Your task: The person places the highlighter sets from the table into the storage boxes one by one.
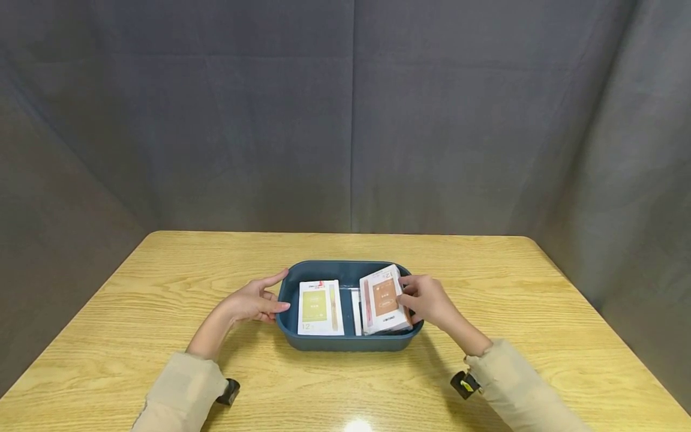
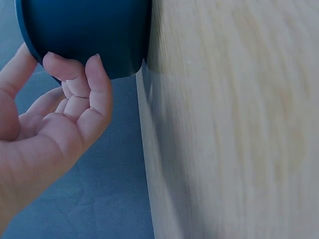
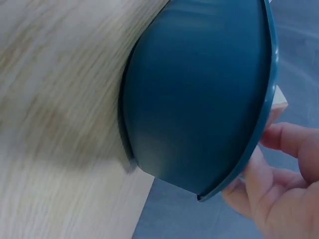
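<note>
A dark blue divided bin (image 1: 348, 343) stands on the wooden table. My left hand (image 1: 254, 302) holds its left end, with curled fingertips against the outer wall in the left wrist view. In the left compartment lies a flat white box with a yellow-green panel (image 1: 314, 307). My right hand (image 1: 430, 302) pinches the right edge of a white box with a brown panel (image 1: 385, 299), tilted in the right compartment. Beneath that box, part of another white item (image 1: 356, 312) shows; most of it is hidden. The bin's outer wall (image 3: 194, 94) hides most of the box in the right wrist view.
The wooden table (image 1: 345, 390) extends around the bin on all sides. A grey curtain (image 1: 345, 120) hangs behind the table and along both sides. Black devices are strapped at the left wrist (image 1: 229, 392) and the right wrist (image 1: 465, 384).
</note>
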Demonstrator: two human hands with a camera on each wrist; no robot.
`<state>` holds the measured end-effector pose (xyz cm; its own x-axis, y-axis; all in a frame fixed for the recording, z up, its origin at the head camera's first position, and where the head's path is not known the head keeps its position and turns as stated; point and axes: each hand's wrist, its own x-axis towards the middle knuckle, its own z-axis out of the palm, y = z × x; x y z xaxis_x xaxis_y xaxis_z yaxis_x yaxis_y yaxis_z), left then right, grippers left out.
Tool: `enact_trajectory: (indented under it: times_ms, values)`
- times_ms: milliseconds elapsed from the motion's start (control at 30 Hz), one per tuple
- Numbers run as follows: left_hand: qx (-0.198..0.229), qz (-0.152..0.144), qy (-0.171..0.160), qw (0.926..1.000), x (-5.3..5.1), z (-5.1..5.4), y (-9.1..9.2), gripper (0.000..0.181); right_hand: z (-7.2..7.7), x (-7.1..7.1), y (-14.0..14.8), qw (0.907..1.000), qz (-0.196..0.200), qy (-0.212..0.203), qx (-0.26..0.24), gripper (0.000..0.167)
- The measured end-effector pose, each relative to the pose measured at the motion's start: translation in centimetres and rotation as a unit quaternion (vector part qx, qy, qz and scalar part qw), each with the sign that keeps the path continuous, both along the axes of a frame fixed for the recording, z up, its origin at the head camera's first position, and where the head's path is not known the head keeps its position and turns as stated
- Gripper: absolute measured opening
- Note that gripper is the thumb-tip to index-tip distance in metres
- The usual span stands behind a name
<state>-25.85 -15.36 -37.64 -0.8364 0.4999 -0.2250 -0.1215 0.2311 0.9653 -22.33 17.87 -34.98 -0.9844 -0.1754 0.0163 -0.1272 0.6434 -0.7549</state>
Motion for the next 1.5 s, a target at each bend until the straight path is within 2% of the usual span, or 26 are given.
enact_trajectory:
  times_ms: [267, 467, 733, 900, 1000, 1100, 1300, 1433, 1500]
  values:
    - [0.006, -0.008, 0.003, 0.9999, 0.0, -0.1, -0.2, 0.083, 0.4, 0.1, -0.5, 0.9985, 0.034, -0.008, 0.042, 0.042]
    - [0.007, -0.010, 0.005, 0.9999, 0.0, 0.0, -0.2, 0.082, 0.5, 0.1, -0.8, 0.9964, 0.039, -0.009, 0.075, 0.041]
    - [0.004, -0.005, 0.003, 1.0000, 0.0, -0.1, -0.2, 0.081, 0.5, 0.1, -1.1, 0.9931, 0.055, 0.001, 0.103, 0.009]
    - [0.000, -0.001, 0.002, 1.0000, 0.0, -0.2, -0.2, 0.081, 0.4, 0.0, -1.3, 0.9835, 0.066, 0.037, 0.164, 0.008]
    - [0.002, -0.004, 0.005, 1.0000, -0.1, -0.3, -0.3, 0.081, 0.3, 0.0, -1.4, 0.9734, 0.068, 0.056, 0.211, 0.014]
    - [0.005, -0.008, 0.007, 0.9999, -0.1, -0.3, -0.3, 0.082, 0.2, -0.1, -1.6, 0.9678, 0.065, 0.059, 0.236, 0.022]
    - [0.003, -0.008, 0.007, 0.9999, -0.2, -0.4, -0.4, 0.082, 0.0, -0.1, -1.7, 0.9706, 0.051, 0.050, 0.230, 0.035]
    - [0.005, -0.010, 0.008, 0.9999, -0.3, -0.3, -0.3, 0.080, -0.1, -0.2, -1.7, 0.9692, 0.053, 0.080, 0.227, 0.027]
    - [0.004, -0.011, 0.009, 0.9999, -0.3, -0.3, -0.4, 0.080, -0.2, -0.2, -1.6, 0.9721, 0.057, 0.092, 0.208, 0.022]
